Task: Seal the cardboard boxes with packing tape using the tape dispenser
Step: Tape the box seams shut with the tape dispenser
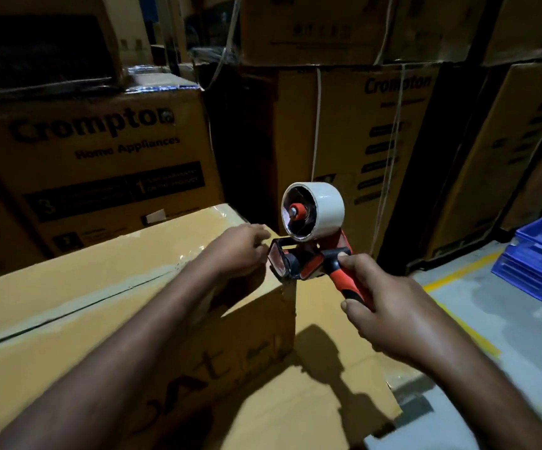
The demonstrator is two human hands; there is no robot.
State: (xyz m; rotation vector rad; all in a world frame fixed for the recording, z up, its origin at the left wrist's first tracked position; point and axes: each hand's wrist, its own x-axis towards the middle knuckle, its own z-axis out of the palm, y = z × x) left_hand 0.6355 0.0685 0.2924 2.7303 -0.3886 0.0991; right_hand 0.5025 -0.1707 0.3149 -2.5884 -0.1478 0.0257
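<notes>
Two bare forearms reach forward over a cardboard box (100, 287). The right hand (393, 319), just past the box's right corner, has its fingers (359, 308) wrapped tightly around the red handle of a tape dispenser (308, 258), white tape roll (326, 206) upright. The left hand (240, 251) rests on the box's top corner, fingers bent, touching the dispenser's mouth; whether they pinch tape cannot be told. Behind the box stand stacked cartons (100, 151). Far right of it sits a blue crate (536, 264).

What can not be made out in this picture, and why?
Head view:
- Left hand fingertips: blurred against the tape dispenser; any tape pinch unclear.
- Cardboard box: left end cut by the frame.
- Blue crates: cut by the right edge.
- Crompton carton small print: blurred, dark.
</notes>
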